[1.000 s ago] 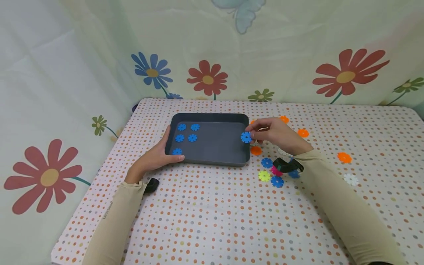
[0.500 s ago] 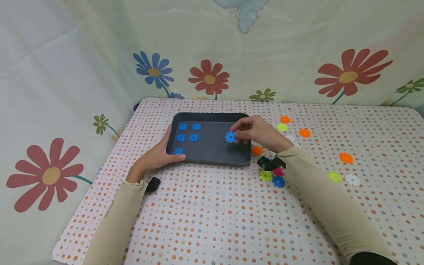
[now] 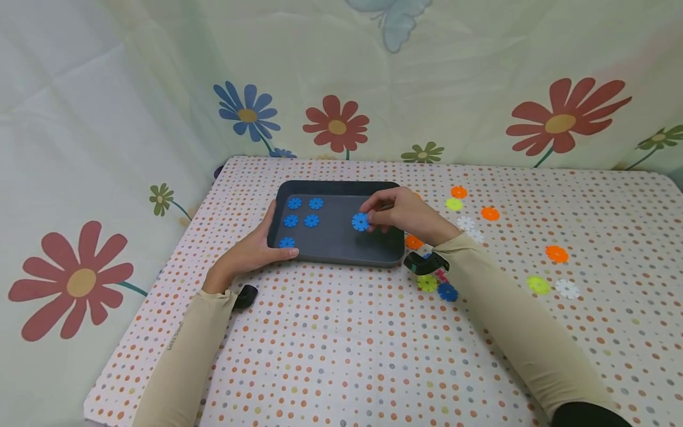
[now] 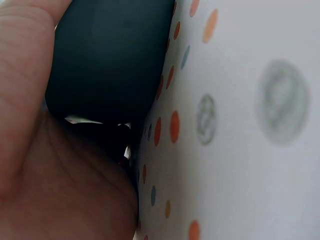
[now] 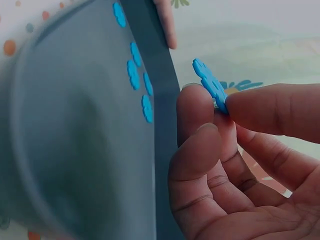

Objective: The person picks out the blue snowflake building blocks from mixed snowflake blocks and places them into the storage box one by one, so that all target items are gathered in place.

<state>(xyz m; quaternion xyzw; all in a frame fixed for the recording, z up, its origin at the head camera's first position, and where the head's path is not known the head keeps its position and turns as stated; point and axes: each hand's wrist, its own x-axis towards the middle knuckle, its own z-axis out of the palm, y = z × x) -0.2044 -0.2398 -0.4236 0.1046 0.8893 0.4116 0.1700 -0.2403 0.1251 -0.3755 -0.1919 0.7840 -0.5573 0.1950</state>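
Observation:
My left hand (image 3: 249, 254) grips the near-left corner of a dark grey rectangular tray (image 3: 338, 244), its thumb at the front rim and its fingers along the left side. In the left wrist view, the palm lies close against the tray wall (image 4: 107, 60). Over the right half of the tray, my right hand (image 3: 409, 214) pinches a blue notched plastic disc (image 3: 360, 222) between thumb and fingertips. The right wrist view has this disc (image 5: 210, 85) tilted and raised off the tray floor. Several like blue discs (image 3: 312, 221) lie flat in the tray's left part.
Right of the tray, loose discs lie on the dotted tablecloth (image 3: 331, 344): orange (image 3: 490, 213), yellow-green (image 3: 539, 285), white (image 3: 567, 289) and blue (image 3: 447, 292). The right forearm partly covers some. A flower-printed curtain (image 3: 453, 71) hangs behind the table.
My right hand has moved left with the blue disc, from the tray's right rim to over its floor. The left hand and the tray have stayed in place.

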